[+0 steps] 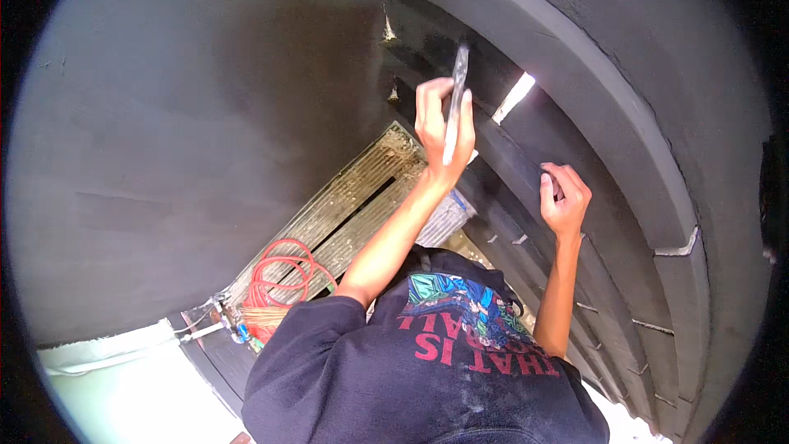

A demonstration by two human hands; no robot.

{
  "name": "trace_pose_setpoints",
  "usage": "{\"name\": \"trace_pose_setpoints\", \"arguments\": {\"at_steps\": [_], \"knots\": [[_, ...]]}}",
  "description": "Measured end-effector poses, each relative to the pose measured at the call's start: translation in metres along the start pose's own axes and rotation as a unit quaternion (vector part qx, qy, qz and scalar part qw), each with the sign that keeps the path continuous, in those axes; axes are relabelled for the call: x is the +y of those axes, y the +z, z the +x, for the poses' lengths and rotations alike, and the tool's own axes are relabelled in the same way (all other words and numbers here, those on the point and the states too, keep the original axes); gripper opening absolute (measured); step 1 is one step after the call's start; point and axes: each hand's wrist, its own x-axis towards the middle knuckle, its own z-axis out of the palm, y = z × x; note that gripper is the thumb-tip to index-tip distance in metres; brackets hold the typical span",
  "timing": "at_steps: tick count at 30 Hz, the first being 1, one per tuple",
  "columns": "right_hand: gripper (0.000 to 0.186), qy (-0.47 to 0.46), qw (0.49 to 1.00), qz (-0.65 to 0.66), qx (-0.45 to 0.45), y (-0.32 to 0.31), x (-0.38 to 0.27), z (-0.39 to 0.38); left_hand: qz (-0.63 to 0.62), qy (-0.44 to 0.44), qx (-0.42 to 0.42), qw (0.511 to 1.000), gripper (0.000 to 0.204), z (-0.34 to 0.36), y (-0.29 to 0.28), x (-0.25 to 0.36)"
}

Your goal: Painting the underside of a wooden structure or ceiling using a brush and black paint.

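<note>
Left hand [436, 136]: fingers clamped on a slim grey-white tool [460, 70], the fingers on one side and the thumb on the other. Tool stands lengthwise through the grip, near end over the palm, far end up by the dark wall face. Can't tell if the tip touches.

Right hand [565, 204]: fingers curled in toward the thumb, beside the long dark ledges [604, 279]. Something dark shows inside the curl — can't tell if it's a held thing or just shadow. Hands are well apart, left one farther up the view.

Bright slit [515, 97] in the dark face, between the tool and the broad curved grey band [567, 57]. Two small pale rough patches [389, 30] to the left of the tool, one above the other.

Below the left hand: ribbed boards [362, 185], dirty, dark gap running along them, passing behind the left forearm. Red hose [256, 288] coiled at their lower end, just beside a pipe fitting [220, 312] with blue on it.

Big smooth grey surface [148, 156] fills the left, darker blotch toward the middle. Bottom left is washed-out light. Wearer's dark sweatshirt [329, 362] — multicolour print on the chest — takes bottom centre.
</note>
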Motion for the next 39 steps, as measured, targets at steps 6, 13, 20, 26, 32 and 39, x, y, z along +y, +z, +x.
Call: {"name": "trace_pose_setpoints", "arguments": {"at_steps": [6, 13, 20, 26, 32, 39], "knots": [[0.016, 0.007, 1.0, 0.001, -0.007, 0.002, 0.001, -0.001, -0.084, -0.026, -0.098, 0.991, 0.02, -0.041, 0.011, 0.011], [0.016, 0.027, 1.0, -0.005, -0.013, 0.0, 0.003, -0.002, -0.015, 0.04, -0.083, 0.996, 0.021, -0.036, -0.013, 0.008], [0.017, -0.004, 1.0, -0.007, -0.006, 0.004, 0.002, 0.001, 0.008, 0.051, -0.068, 0.996, 0.02, -0.02, 0.026, 0.02], [0.017, -0.006, 1.0, -0.006, -0.004, 0.004, 0.001, 0.001, -0.059, 0.027, -0.131, 0.989, 0.024, -0.053, 0.015, 0.035], [0.016, 0.016, 1.0, -0.006, 0.001, 0.001, 0.004, -0.001, -0.021, -0.02, -0.1, 0.995, 0.025, -0.046, -0.003, 0.029], [0.016, 0.0, 1.0, -0.005, -0.004, 0.001, -0.001, 0.002, -0.018, 0.043, -0.124, 0.991, 0.027, -0.04, 0.023, 0.034]]}}
